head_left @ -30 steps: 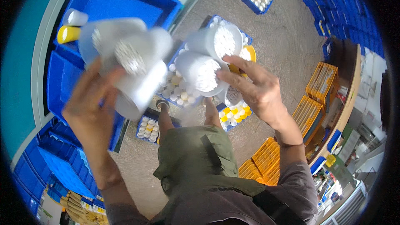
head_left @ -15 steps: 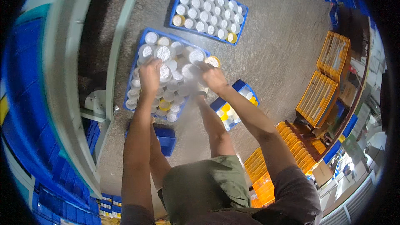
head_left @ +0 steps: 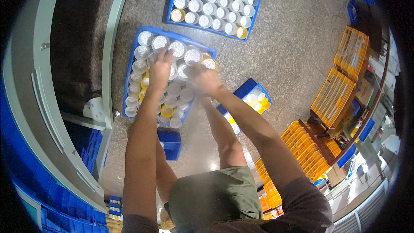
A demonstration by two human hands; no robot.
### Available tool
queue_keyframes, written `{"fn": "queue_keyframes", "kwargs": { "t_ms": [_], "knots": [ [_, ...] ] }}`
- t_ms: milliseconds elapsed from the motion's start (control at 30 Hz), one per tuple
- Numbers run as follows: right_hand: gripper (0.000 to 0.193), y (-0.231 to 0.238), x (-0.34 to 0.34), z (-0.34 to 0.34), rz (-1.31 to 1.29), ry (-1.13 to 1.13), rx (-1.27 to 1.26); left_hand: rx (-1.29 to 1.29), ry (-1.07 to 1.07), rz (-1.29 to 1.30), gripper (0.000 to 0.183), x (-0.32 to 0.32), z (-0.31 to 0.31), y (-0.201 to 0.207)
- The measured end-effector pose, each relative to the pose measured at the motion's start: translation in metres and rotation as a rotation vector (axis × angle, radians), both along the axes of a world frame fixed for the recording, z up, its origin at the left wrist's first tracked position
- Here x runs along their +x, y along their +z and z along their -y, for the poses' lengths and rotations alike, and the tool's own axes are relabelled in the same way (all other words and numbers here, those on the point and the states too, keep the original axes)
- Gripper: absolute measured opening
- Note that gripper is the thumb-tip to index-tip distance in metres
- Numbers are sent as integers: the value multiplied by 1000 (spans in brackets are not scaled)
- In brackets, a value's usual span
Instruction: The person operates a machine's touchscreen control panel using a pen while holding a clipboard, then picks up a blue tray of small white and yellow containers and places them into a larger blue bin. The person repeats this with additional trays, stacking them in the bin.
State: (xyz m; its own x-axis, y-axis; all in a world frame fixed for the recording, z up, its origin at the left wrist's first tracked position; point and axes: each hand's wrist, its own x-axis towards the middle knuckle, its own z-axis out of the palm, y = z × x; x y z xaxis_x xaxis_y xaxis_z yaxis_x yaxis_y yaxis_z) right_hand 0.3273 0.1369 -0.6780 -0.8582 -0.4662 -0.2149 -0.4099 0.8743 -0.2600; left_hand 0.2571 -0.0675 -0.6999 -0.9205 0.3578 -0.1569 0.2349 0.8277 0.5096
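Several translucent plastic cups filled with white granules are at my hands over a blue tray (head_left: 130, 75). My left hand (head_left: 159, 71) is closed, its fingers at the rims of a white cup (head_left: 177, 49) and the cup beside it (head_left: 160, 43). Somewhat blurred, my right hand (head_left: 206, 80) is closed against a yellow-rimmed cup (head_left: 210, 64) and a white cup (head_left: 184, 71). These cups look larger than those in the tray, as if raised. My hands hide parts of them. More white and yellow cups (head_left: 175, 122) stand in the tray below.
A second blue tray (head_left: 207, 29) of filled cups lies beyond on the floor. Blue bins (head_left: 246, 87) (head_left: 169, 146) stand near my legs, one with white and yellow cups. Yellow crates (head_left: 332, 97) line the right. A pale metal frame (head_left: 113, 47) runs along the left.
The cups at my hands have shifted; several now form a slanting row along the tray's far side. My right hand has moved slightly left and nearer. The view has also shifted.
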Motion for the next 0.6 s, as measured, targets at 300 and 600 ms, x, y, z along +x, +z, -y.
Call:
{"fn": "queue_keyframes", "kwargs": {
  "t_ms": [300,600],
  "knots": [
    [21,26,-6,-4,260,29,153,-101,75,142,31,3,-17,44],
    [25,260,-87,92,-21,-273,-439,185,510,-187,27,50,119,366]
  ]
}}
